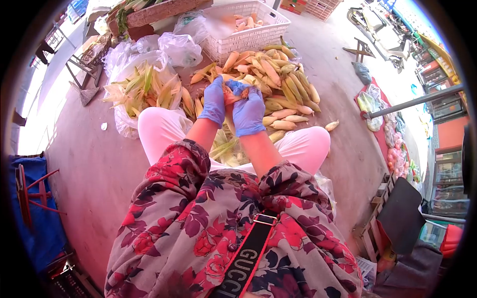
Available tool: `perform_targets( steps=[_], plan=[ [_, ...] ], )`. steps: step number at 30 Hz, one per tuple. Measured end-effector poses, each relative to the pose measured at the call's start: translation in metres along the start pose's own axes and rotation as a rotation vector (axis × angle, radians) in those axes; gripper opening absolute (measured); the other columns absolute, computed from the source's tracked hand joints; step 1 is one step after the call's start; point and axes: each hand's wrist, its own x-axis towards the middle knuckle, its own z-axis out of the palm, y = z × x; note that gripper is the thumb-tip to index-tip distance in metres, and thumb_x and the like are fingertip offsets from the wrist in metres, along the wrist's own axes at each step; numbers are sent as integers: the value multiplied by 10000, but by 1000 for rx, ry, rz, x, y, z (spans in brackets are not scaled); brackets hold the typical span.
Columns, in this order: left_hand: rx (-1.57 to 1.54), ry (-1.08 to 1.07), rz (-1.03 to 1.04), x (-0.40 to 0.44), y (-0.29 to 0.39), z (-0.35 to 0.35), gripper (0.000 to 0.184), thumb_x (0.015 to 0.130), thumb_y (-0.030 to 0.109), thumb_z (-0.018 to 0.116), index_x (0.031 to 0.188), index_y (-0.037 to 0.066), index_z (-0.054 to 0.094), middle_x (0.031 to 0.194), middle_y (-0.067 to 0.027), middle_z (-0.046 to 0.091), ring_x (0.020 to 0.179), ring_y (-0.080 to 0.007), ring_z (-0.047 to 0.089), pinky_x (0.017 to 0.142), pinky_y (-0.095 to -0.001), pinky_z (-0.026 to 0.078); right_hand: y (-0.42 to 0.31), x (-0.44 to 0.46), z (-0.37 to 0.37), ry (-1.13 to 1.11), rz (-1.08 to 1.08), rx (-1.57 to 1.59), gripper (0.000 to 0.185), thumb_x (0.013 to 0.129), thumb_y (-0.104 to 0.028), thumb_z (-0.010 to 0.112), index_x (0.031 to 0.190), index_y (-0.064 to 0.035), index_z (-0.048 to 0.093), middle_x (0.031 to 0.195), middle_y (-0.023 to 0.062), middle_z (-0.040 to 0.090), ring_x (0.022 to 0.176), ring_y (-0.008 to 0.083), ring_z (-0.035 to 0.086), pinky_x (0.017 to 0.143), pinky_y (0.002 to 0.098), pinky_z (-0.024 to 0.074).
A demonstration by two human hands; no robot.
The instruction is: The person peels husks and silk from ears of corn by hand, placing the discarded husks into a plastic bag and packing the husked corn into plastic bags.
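Note:
Both hands wear blue gloves and meet in front of my knees around one ear of corn (228, 96). My left hand (214, 102) has its fingers closed on the ear's left side. Against the right side, my right hand (249, 110) is closed as well, its fingers curled over the top. Much of this ear is hidden by the gloves. Just beyond them lies a big pile of corn ears (271, 74), many still in pale green husk. Loose husks (227, 149) lie between my legs below my wrists.
A white plastic crate (248, 39) holding peeled ears stands behind the pile. To the left, a plastic bag (124, 116) is stuffed with husks (144, 87). One ear (332, 125) lies apart by my right knee. A metal pole (417, 101) juts in at the right.

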Motion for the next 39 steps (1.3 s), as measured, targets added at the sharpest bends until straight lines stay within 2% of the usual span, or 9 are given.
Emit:
perform_targets(
  steps=[8,14,19,21,26,31,34,37,39],
  plan=[
    [-112,69,-277,59,7,-35,113,869,93,472,842,4,537,726,-110,590,658,-238,607,640,-384,536,-16,-42,-22,-374,-333,-881,241,951,-178,443,748,-52,475,663,-25,457,594,70,404,531,217,353],
    [-212,139,-357,105,21,-52,136,876,79,434,898,-22,522,750,-133,603,627,-262,612,636,-410,548,-61,-89,1,-457,-178,-837,265,968,-219,401,796,-32,477,627,12,501,571,66,439,548,212,378],
    [-187,130,-245,149,50,-54,155,871,121,448,896,0,541,785,-132,613,631,-271,594,621,-384,531,-87,-107,8,-478,-170,-888,278,973,-234,379,809,-30,472,624,15,505,566,63,447,545,196,368],
    [-5,-241,-194,225,33,-128,188,880,184,442,910,31,547,862,-130,612,691,-273,587,696,-405,518,-95,-120,11,-455,-216,-873,282,975,-231,372,803,-29,470,626,11,507,568,63,450,543,196,368],
    [-145,243,265,157,158,-111,351,927,332,402,1057,42,552,1003,-110,613,917,-224,580,828,-393,472,-91,-80,-22,-260,-125,-954,295,967,-254,407,778,-40,485,648,4,526,594,53,457,561,199,371],
    [-124,94,259,86,133,-68,463,948,384,371,1142,-16,501,1068,-144,585,943,-272,576,882,-394,459,0,8,-84,-227,-63,-1002,293,949,-235,430,760,-33,527,664,41,618,534,68,428,541,210,369],
    [-27,6,223,50,109,-49,440,946,364,393,1111,-23,524,1042,-143,598,945,-265,577,885,-382,454,38,25,-125,-697,326,-1866,332,871,-313,528,964,2,581,942,189,624,836,278,597,739,350,458],
    [209,-84,260,21,91,-44,397,944,330,420,1089,-17,546,1034,-129,606,955,-244,572,892,-352,442,19,-7,-102,-553,-471,-1764,505,816,-339,607,1168,11,516,1075,214,577,1033,301,544,906,344,403],
    [292,-159,316,9,73,-41,296,927,279,482,1021,18,584,920,-74,618,844,-162,571,786,-280,458,-9,-27,-42,-522,-375,-1357,739,786,-425,625,1250,96,382,1195,285,479,1132,363,474,960,358,370]
  ],
)
